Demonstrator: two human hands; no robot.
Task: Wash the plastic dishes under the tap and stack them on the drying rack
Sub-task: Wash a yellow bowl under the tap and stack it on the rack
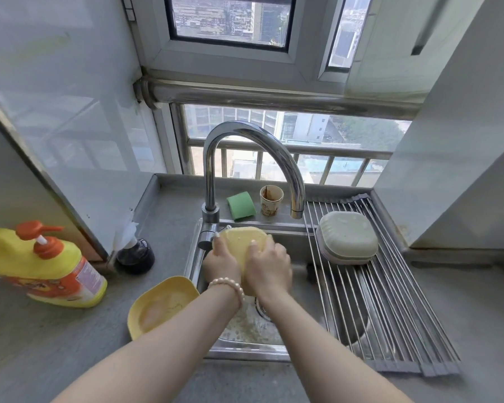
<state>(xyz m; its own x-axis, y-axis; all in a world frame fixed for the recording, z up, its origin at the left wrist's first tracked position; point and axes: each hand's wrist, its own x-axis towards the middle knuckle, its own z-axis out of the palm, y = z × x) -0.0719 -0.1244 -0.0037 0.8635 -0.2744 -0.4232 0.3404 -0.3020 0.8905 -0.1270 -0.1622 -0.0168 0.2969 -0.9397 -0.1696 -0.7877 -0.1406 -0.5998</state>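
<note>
Over the sink (pixel 296 244) I hold a yellow plastic dish (pixel 240 242) tilted on edge, its back toward me. My left hand (pixel 220 264), with a pearl bracelet at the wrist, grips its left rim. My right hand (pixel 268 267) lies over its lower right side, fingers curled on it. The chrome tap (pixel 246 133) arches above; its spout ends to the right of the dish. No water stream is visible. A second yellow dish (pixel 160 305) leans on the counter at the sink's left edge. Pale green and pink dishes (pixel 346 237) sit stacked upside down on the roll-up drying rack (pixel 390 309).
A yellow detergent bottle (pixel 45 269) with an orange pump stands at left. Beside it is a dark round container (pixel 136 255). A green sponge (pixel 240 205) and a stained paper cup (pixel 271 199) sit behind the sink. Walls close in on both sides.
</note>
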